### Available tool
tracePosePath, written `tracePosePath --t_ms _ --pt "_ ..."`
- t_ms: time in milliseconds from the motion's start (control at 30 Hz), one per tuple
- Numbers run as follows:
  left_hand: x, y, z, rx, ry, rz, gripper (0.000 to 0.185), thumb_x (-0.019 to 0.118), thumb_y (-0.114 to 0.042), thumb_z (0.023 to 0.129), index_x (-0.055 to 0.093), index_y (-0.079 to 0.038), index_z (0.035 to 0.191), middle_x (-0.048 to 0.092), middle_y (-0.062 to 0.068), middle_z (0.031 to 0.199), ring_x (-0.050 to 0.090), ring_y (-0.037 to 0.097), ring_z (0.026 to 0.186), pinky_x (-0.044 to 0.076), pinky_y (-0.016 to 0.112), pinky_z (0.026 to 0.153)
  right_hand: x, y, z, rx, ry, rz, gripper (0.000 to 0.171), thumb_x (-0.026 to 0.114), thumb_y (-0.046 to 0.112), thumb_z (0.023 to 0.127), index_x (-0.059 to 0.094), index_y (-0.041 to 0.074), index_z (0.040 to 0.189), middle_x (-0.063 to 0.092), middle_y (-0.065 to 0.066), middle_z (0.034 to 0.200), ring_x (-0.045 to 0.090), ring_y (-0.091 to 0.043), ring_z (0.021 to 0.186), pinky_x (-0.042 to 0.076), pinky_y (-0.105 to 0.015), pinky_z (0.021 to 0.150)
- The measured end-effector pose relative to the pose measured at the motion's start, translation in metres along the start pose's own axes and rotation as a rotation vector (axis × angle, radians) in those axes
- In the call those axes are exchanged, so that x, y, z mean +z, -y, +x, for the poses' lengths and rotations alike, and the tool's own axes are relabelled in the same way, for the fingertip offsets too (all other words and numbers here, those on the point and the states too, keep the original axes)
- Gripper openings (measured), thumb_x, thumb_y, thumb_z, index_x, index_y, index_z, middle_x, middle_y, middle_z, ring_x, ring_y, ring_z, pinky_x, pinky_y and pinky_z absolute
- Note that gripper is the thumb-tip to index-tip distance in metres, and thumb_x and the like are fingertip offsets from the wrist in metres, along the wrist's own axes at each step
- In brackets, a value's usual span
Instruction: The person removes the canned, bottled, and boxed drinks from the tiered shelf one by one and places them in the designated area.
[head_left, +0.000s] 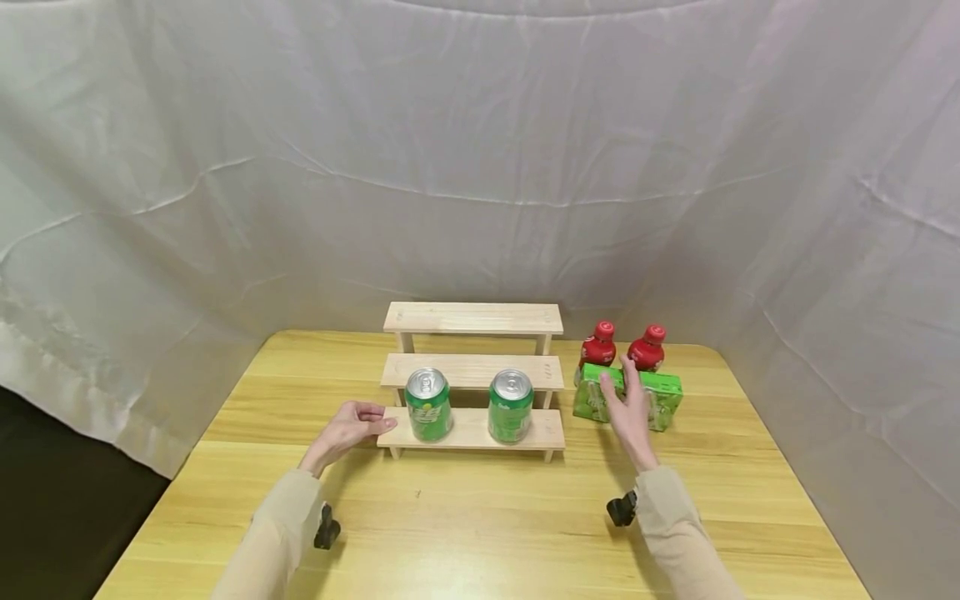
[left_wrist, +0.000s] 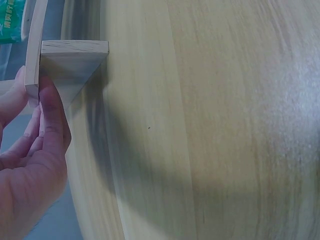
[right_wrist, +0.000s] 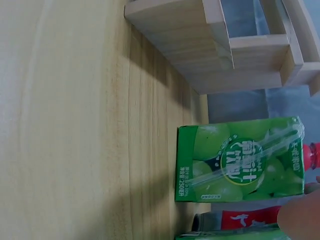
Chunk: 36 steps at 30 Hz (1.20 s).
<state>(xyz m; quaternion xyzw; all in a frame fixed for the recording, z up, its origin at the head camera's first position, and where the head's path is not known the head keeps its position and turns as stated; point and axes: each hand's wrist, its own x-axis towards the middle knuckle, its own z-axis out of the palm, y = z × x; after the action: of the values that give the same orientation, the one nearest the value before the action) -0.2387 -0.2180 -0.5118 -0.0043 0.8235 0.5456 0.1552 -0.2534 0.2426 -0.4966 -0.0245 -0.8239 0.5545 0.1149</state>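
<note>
My left hand pinches the left end of a three-step wooden stand's lowest board. In the left wrist view the thumb lies on top of the board and the fingers beneath. Two green soda cans, a left can and a right can, stand upright on that step. My right hand reaches over two green juice boxes with thumb and forefinger spread; the left box and right box stand upright. Printed grapes and a wrapped straw show on one juice box in the right wrist view.
Behind the juice boxes stand two red-capped bottles, a left bottle and a right bottle. The stand's middle step and top step rise toward the grey curtain. Everything stands on a wooden table.
</note>
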Motion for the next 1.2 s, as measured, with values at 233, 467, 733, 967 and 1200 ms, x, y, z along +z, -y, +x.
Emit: tracePosePath --t_ms 233,467,733,967,1200 --pt "0.001 -0.001 -0.001 -0.008 -0.004 -0.008 0.057 0.071 -0.017 0.093 0.049 0.02 0.131 0.064 0.026 0.115 0.062 0.017 0.093 0.056 0.027 0.082 0.005 0.011 -0.007 -0.06 -0.028 0.036 0.056 0.057 0.037 0.102 0.042 0.011 0.149 0.022 -0.009 0.169 0.007 -0.028 0.159 0.008 -0.064 0.125" --pt "0.0 -0.001 -0.001 -0.015 -0.006 -0.014 0.058 0.071 -0.017 0.093 0.049 0.019 0.131 0.065 0.026 0.115 0.063 0.018 0.094 0.056 0.027 0.083 0.009 0.021 -0.012 -0.099 -0.002 0.056 0.059 0.062 0.036 0.099 0.041 0.015 0.15 0.03 -0.009 0.165 0.021 -0.032 0.155 0.015 -0.065 0.123" --pt "0.001 0.0 0.001 -0.022 -0.016 -0.003 0.058 0.072 -0.018 0.092 0.049 0.018 0.132 0.064 0.026 0.117 0.062 0.02 0.098 0.056 0.025 0.084 0.022 0.034 -0.015 -0.242 0.043 -0.036 0.06 0.068 0.029 0.094 0.045 0.012 0.147 0.045 -0.016 0.15 0.034 -0.035 0.144 0.023 -0.067 0.118" --pt "0.001 0.0 0.001 -0.021 -0.014 -0.014 0.057 0.072 -0.018 0.093 0.05 0.018 0.131 0.065 0.022 0.113 0.062 0.018 0.094 0.055 0.024 0.081 0.037 0.041 -0.022 -0.355 0.13 -0.108 0.062 0.072 0.027 0.089 0.048 0.01 0.144 0.048 -0.017 0.139 0.036 -0.032 0.132 0.031 -0.062 0.109" --pt "0.002 0.0 0.0 -0.017 -0.01 -0.014 0.057 0.071 -0.017 0.093 0.049 0.018 0.131 0.065 0.024 0.115 0.062 0.017 0.095 0.056 0.026 0.082 0.049 0.05 -0.029 -0.381 0.224 -0.152 0.07 0.078 0.035 0.083 0.048 0.013 0.144 0.048 -0.011 0.141 0.038 -0.031 0.134 0.032 -0.069 0.109"
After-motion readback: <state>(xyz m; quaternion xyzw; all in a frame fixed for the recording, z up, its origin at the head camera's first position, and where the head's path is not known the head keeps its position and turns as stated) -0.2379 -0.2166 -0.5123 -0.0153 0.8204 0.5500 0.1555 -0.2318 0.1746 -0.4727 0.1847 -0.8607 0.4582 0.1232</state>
